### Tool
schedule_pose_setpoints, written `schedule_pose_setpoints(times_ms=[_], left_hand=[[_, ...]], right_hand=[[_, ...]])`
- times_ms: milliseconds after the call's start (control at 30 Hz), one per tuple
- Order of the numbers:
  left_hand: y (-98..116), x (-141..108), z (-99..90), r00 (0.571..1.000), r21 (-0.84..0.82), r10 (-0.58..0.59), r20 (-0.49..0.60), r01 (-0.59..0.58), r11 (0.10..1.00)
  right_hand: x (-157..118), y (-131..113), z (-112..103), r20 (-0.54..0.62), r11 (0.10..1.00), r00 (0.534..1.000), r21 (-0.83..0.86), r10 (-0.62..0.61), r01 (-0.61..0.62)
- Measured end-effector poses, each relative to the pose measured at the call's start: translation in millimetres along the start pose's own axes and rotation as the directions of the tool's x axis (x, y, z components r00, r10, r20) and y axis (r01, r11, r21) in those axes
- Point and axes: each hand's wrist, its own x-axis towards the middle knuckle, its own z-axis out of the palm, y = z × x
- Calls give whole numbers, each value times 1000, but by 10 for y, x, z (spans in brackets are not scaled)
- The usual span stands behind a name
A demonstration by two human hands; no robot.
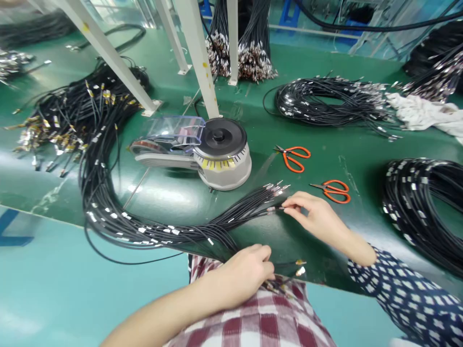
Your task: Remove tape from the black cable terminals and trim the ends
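My right hand (320, 219) reaches over the green table with thumb and fingertips pinched on the end of a black cable (258, 212). This cable lies along a long bundle of black cables (170, 234) with white labels, whose metal-tipped ends spread towards the same hand. My left hand (249, 270) is at the table's front edge, fingers curled round several black cables. Connector ends (300, 271) stick out past its fingers, above the plaid apron (260, 325). The part of the cables inside the left hand is hidden.
Behind the bundle stands a round tape dispenser (224, 154). Two orange-handled scissors (294, 156) (334, 191) lie to its right. Coiled cables (329, 103) and another coil (408, 202) rest at the right, near a white cloth (419, 113). White posts (200, 58) rise from the table.
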Motion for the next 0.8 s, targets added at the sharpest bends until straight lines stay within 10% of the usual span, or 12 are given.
schedule_pose_setpoints(times_ms=[233, 367, 533, 800], left_hand=[[31, -111, -65, 996, -135, -88, 2, 88, 987], [-144, 28, -138, 920, 207, -73, -384, 163, 965], [-366, 155, -216, 910, 482, -52, -410, 265, 835], [-167, -88, -331, 732, 164, -24, -681, 184, 969]], right_hand=[[-89, 105, 380, -38, 936, 983, -314, -181, 160], [-60, 156, 406, -56, 961, 980, -216, -190, 173], [-52, 115, 310, -86, 989, 986, -41, -143, 140], [-30, 171, 333, -37, 943, 948, -123, -316, 309]])
